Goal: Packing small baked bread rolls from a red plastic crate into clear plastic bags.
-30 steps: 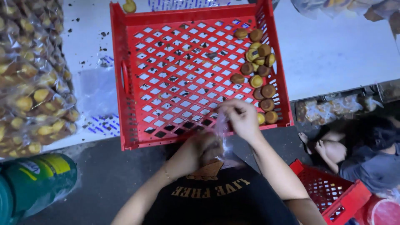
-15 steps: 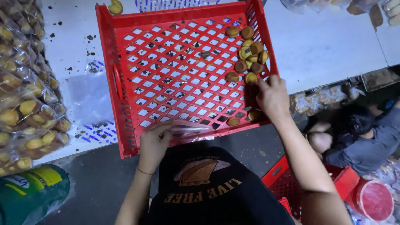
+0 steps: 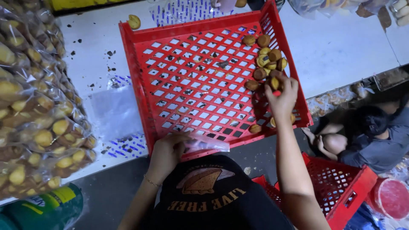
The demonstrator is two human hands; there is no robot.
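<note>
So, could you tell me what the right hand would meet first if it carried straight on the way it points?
Probably the small brown cakes piled in the red crate; the right hand already touches the nearest ones.

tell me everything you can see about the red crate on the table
The red crate is a shallow plastic tray with a lattice floor and slotted walls, lying flat and skewed on the white table. It is mostly bare, with dark crumbs and a cluster of small brown cakes at its right side. The right hand reaches into them; the left hand holds a clear bag at its near rim.

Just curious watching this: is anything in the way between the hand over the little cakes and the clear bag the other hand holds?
Nothing visible: only bare crate floor lies between the right hand and the bag.
</note>
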